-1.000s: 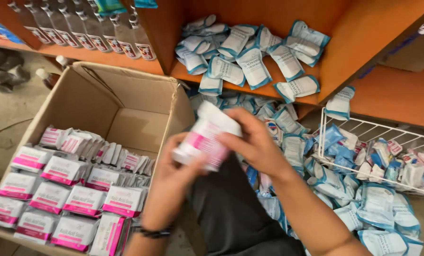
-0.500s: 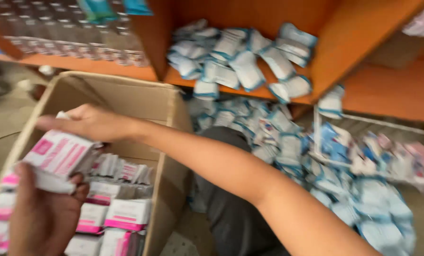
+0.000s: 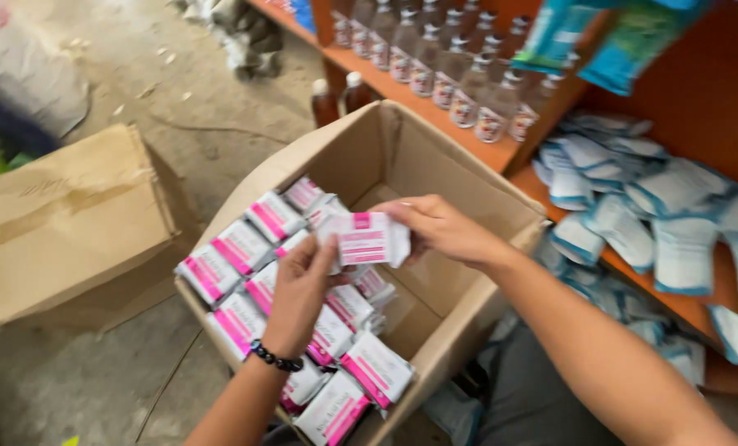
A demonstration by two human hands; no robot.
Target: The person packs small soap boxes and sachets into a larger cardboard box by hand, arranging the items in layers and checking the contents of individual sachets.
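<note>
While above concrete floor (image 3: 138, 66), both hands around pink-white packet (image 3: 365, 239).

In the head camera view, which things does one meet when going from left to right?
Closed cardboard box → open cardboard box of pink and white packets → row of clear bottles on the orange shelf → blue and white pouches.

Open carton (image 3: 476, 186): far right corner bare, room for hand there. Pink-and-white packets (image 3: 237, 248) crowd near left half. Bottle row (image 3: 435, 70) on shelf edge just behind carton. Sealed box (image 3: 72, 215) well apart, left.
</note>
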